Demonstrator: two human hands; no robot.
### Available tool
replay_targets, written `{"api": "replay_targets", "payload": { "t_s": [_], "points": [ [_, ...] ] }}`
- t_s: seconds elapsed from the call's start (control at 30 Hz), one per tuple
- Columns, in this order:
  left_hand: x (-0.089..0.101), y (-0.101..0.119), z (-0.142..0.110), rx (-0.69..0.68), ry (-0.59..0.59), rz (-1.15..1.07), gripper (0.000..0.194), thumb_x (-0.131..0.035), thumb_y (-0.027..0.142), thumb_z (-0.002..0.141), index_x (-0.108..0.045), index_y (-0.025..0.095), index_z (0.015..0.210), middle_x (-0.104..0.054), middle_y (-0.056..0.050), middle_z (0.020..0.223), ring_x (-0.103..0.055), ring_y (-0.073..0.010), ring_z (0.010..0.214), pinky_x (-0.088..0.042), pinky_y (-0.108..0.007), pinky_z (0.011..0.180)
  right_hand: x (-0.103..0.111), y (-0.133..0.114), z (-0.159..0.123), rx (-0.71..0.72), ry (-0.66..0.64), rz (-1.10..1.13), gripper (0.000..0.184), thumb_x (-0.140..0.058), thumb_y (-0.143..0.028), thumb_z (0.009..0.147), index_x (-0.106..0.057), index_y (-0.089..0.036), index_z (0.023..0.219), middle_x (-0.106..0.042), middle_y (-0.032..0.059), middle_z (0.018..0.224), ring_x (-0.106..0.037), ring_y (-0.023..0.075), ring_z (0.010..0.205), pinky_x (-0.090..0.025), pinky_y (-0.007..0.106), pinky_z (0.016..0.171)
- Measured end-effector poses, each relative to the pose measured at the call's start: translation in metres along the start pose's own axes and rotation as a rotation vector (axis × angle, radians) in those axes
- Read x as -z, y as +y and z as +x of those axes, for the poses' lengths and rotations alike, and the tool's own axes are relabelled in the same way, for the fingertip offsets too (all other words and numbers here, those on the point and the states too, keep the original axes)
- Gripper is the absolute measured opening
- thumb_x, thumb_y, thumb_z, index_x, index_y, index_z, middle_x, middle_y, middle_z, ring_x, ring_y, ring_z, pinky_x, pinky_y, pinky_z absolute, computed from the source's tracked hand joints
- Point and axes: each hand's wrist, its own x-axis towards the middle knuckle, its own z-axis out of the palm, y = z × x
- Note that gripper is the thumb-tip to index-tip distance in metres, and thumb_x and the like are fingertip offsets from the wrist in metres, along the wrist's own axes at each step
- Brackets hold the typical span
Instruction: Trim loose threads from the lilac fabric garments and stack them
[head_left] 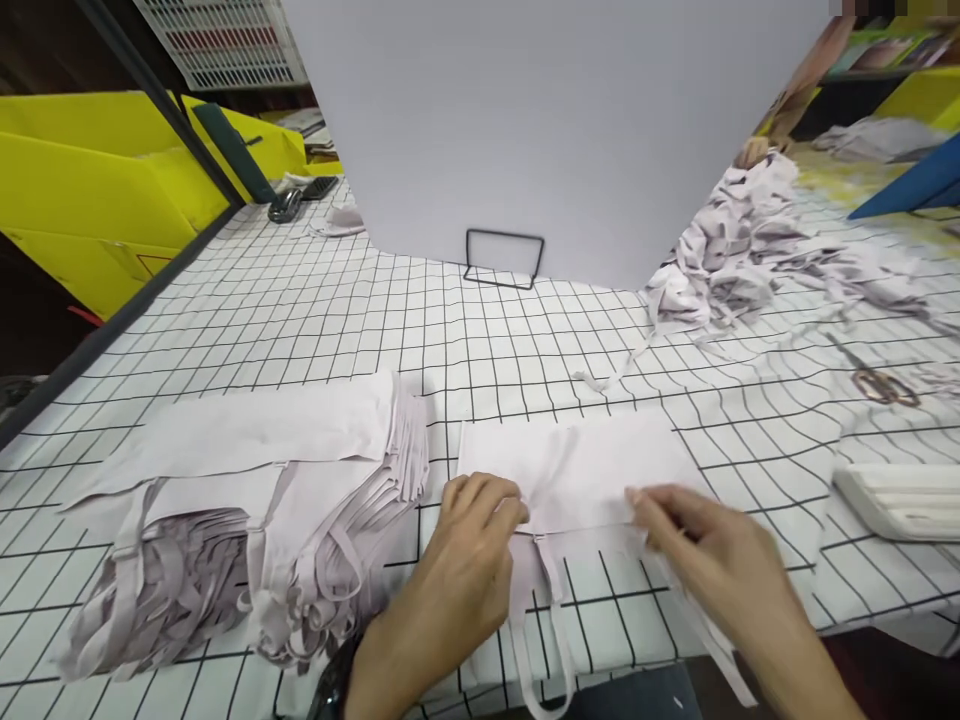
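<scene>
A pale lilac fabric piece [585,465] with thin straps lies flat on the gridded table [480,330] near its front edge. My left hand [469,560] has its fingers curled, pinching the piece's near edge at the left. My right hand [712,560] pinches the same edge further right. The piece's straps [551,620] hang over the table's front edge between my hands. To the left sits a tall stack of folded pieces [255,490] of the same fabric, their straps spilling forward.
A loose heap of unfolded pieces [742,250] lies at the back right. Scissors [881,382] and a white ridged object [900,498] sit at the right. A grey board on a wire stand [504,260] rises at the back. Yellow bins [90,190] stand left.
</scene>
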Motion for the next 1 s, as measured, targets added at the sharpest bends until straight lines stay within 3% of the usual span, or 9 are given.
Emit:
{"api": "replay_targets", "payload": {
  "t_s": [0.1, 0.17, 0.23, 0.37, 0.47, 0.6, 0.7, 0.87, 1.0],
  "points": [
    [-0.006, -0.010, 0.003, 0.016, 0.054, 0.083, 0.031, -0.042, 0.006, 0.096, -0.057, 0.017, 0.121, -0.063, -0.013, 0.128, -0.057, -0.0263, 0.123, -0.050, -0.049, 0.104, 0.013, 0.015, 0.040, 0.195, 0.340, -0.308, 0.052, -0.052, -0.060, 0.088, -0.069, -0.019, 0.115, -0.066, 0.0197, 0.121, -0.059, 0.0391, 0.106, -0.049, 0.052, 0.082],
    [-0.015, -0.019, 0.004, 0.059, 0.056, 0.245, 0.036, -0.042, 0.016, 0.101, -0.052, 0.017, 0.136, -0.057, -0.016, 0.143, -0.050, -0.0322, 0.137, -0.043, -0.059, 0.111, 0.016, 0.026, 0.063, 0.218, 0.363, -0.446, 0.057, -0.044, -0.057, 0.090, -0.064, -0.017, 0.125, -0.055, 0.0236, 0.141, -0.046, 0.0472, 0.126, -0.040, 0.066, 0.094],
    [-0.023, -0.025, 0.001, 0.139, 0.066, 0.359, 0.042, -0.040, 0.020, 0.103, -0.046, 0.016, 0.144, -0.050, -0.019, 0.151, -0.043, -0.0358, 0.144, -0.040, -0.064, 0.113, 0.019, 0.036, 0.076, 0.177, 0.383, -0.506, 0.054, -0.038, -0.053, 0.092, -0.064, -0.017, 0.124, -0.052, 0.0237, 0.145, -0.041, 0.0496, 0.131, -0.034, 0.073, 0.096],
    [-0.023, -0.028, -0.005, 0.212, 0.120, 0.344, 0.045, -0.038, 0.020, 0.104, -0.040, 0.018, 0.148, -0.042, -0.019, 0.157, -0.040, -0.0328, 0.147, -0.043, -0.058, 0.113, 0.031, 0.049, 0.083, 0.161, 0.419, -0.411, 0.045, -0.040, -0.045, 0.088, -0.068, -0.019, 0.112, -0.059, 0.0212, 0.134, -0.051, 0.0449, 0.123, -0.043, 0.062, 0.095],
    [-0.012, -0.025, 0.008, 0.281, 0.142, 0.316, 0.042, -0.038, 0.014, 0.101, -0.044, 0.018, 0.143, -0.046, -0.017, 0.153, -0.049, -0.0303, 0.138, -0.047, -0.054, 0.109, 0.036, 0.046, 0.093, 0.149, 0.360, -0.319, 0.043, -0.048, -0.054, 0.083, -0.069, -0.020, 0.099, -0.064, 0.0212, 0.114, -0.062, 0.0406, 0.103, -0.048, 0.056, 0.088],
    [0.004, -0.026, 0.045, 0.448, 0.005, 0.370, 0.037, -0.045, 0.007, 0.094, -0.053, 0.011, 0.130, -0.056, -0.021, 0.134, -0.056, -0.0331, 0.118, -0.051, -0.050, 0.094, 0.035, 0.027, 0.113, 0.124, 0.222, -0.296, 0.037, -0.066, -0.059, 0.068, -0.066, -0.023, 0.074, -0.065, 0.0221, 0.101, -0.057, 0.0477, 0.105, -0.046, 0.056, 0.080],
    [0.013, -0.028, 0.067, 0.541, -0.060, 0.371, 0.029, -0.048, 0.005, 0.092, -0.058, 0.011, 0.119, -0.060, -0.019, 0.122, -0.055, -0.0345, 0.114, -0.047, -0.052, 0.093, 0.037, 0.017, 0.119, 0.140, 0.091, -0.242, 0.026, -0.069, -0.049, 0.067, -0.059, -0.026, 0.060, -0.068, 0.0123, 0.077, -0.063, 0.0374, 0.086, -0.045, 0.046, 0.072],
    [0.021, -0.030, 0.079, 0.575, -0.024, 0.282, 0.016, -0.053, 0.006, 0.088, -0.062, 0.011, 0.100, -0.060, -0.021, 0.117, -0.053, -0.0368, 0.116, -0.043, -0.055, 0.096, 0.046, 0.017, 0.105, 0.153, 0.062, -0.092, 0.028, -0.064, -0.054, 0.077, -0.059, -0.026, 0.077, -0.068, 0.0044, 0.070, -0.058, 0.0223, 0.065, -0.043, 0.035, 0.061],
    [0.028, -0.030, 0.078, 0.562, 0.052, 0.124, 0.013, -0.057, 0.003, 0.081, -0.058, 0.016, 0.080, -0.064, -0.014, 0.103, -0.060, -0.0309, 0.106, -0.048, -0.044, 0.088, 0.057, 0.018, 0.088, 0.178, 0.076, 0.068, 0.037, -0.069, -0.057, 0.074, -0.060, -0.025, 0.088, -0.068, 0.0021, 0.072, -0.057, 0.0195, 0.063, -0.042, 0.033, 0.058]
  ]
}}
